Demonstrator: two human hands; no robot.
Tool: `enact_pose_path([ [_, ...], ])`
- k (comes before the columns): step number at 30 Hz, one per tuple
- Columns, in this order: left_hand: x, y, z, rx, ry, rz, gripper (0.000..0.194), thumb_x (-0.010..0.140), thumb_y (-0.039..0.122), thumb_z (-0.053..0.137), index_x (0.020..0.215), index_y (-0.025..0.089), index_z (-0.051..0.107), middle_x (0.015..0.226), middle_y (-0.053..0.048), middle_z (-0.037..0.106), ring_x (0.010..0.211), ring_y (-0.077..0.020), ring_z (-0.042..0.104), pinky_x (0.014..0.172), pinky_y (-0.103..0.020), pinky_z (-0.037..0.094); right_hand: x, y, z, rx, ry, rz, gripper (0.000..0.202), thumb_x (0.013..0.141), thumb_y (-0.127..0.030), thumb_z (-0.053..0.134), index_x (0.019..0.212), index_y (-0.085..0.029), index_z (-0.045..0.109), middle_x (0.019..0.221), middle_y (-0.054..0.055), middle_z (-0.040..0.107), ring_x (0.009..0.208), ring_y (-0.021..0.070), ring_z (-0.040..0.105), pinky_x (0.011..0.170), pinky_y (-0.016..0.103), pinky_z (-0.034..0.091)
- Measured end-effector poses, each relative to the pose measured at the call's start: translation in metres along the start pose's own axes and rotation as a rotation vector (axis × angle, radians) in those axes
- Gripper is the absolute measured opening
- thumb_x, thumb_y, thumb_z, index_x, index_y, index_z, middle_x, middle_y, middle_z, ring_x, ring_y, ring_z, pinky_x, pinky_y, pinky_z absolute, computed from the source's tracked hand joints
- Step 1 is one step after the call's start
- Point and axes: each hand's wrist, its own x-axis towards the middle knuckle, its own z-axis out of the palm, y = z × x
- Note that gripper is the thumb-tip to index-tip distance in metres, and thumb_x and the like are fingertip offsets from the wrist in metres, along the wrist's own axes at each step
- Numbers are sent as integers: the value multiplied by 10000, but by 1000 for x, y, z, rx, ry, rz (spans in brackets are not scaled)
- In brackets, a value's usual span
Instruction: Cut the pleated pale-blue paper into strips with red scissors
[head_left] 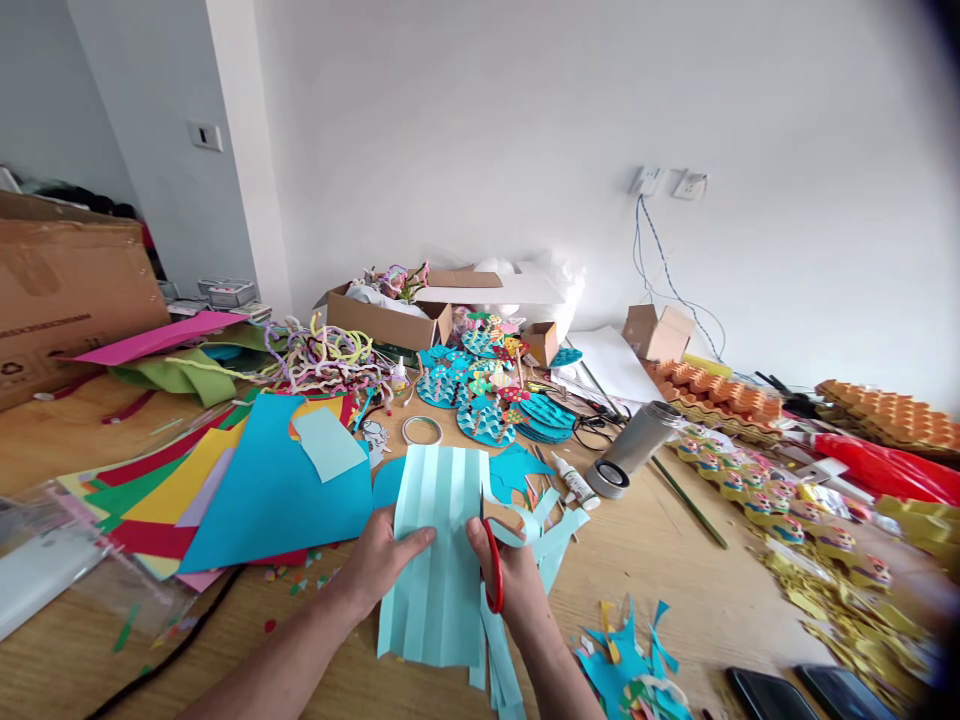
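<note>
My left hand (390,558) grips the left side of a pale blue folded sheet of paper (439,620), thumb on top. Lengthwise creases run along the sheet. In my right hand (514,570) is a pair of scissors with red handles (493,565), blades pointing away from me at the sheet's right edge. A curled pale blue strip (517,530) rises beside the right hand. More cut paper strips (501,660) hang or lie below and to the right of the sheet.
Stacked coloured paper (262,490) lies to the left. Behind are a tape roll (421,431), blue paper crafts (484,420) and pipe cleaners (330,355). At right stand a glue bottle (575,482), a metal tumbler (637,445), egg trays (716,395), blue scraps (626,660) and two phones (772,695).
</note>
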Motion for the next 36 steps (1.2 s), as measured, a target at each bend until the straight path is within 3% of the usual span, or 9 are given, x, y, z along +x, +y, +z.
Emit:
enact_pose_path([
  [9, 1, 0, -2, -8, -18, -6, 418, 676, 351, 654, 1041, 150, 626, 975, -87, 692, 928, -298, 620, 760, -361, 509, 1, 11, 1, -70, 10, 58, 423, 731, -486, 572, 524, -201, 340, 490, -66, 310, 483, 94, 324, 444, 219, 270],
  [12, 0, 0, -2, -16, -14, -5, 428, 672, 355, 657, 1044, 145, 625, 971, -92, 693, 917, -300, 623, 756, -369, 511, 1, 10, 0, -22, 22, 59, 399, 709, -464, 607, 522, -193, 381, 487, -59, 354, 489, 102, 360, 448, 220, 305],
  [17, -1, 1, -1, -22, -10, -26, 412, 673, 358, 655, 1032, 159, 629, 970, -81, 695, 916, -291, 627, 761, -360, 511, 2, -1, -1, 28, 93, -31, 293, 704, -437, 622, 618, -164, 557, 629, 12, 559, 674, 175, 511, 630, 269, 431],
  [20, -1, 2, 0, -21, -8, -35, 410, 662, 365, 663, 1013, 156, 635, 947, -83, 701, 899, -292, 633, 751, -357, 513, 2, -4, 0, 18, 120, -64, 289, 708, -452, 610, 682, -164, 604, 612, 22, 568, 679, 192, 519, 618, 280, 440],
  [27, -1, 1, 1, -23, 16, -42, 409, 642, 360, 682, 987, 143, 648, 927, -88, 706, 930, -303, 621, 743, -355, 516, 1, 0, 0, -17, 62, -23, 342, 744, -413, 583, 543, -185, 426, 544, -29, 423, 571, 132, 419, 554, 244, 383],
  [36, -1, -1, 2, -41, -3, -39, 409, 655, 363, 673, 999, 145, 647, 938, -89, 704, 889, -295, 638, 734, -352, 516, 0, 3, 1, 6, 83, -3, 313, 769, -420, 550, 582, -187, 458, 589, -1, 504, 612, 158, 469, 565, 257, 404],
])
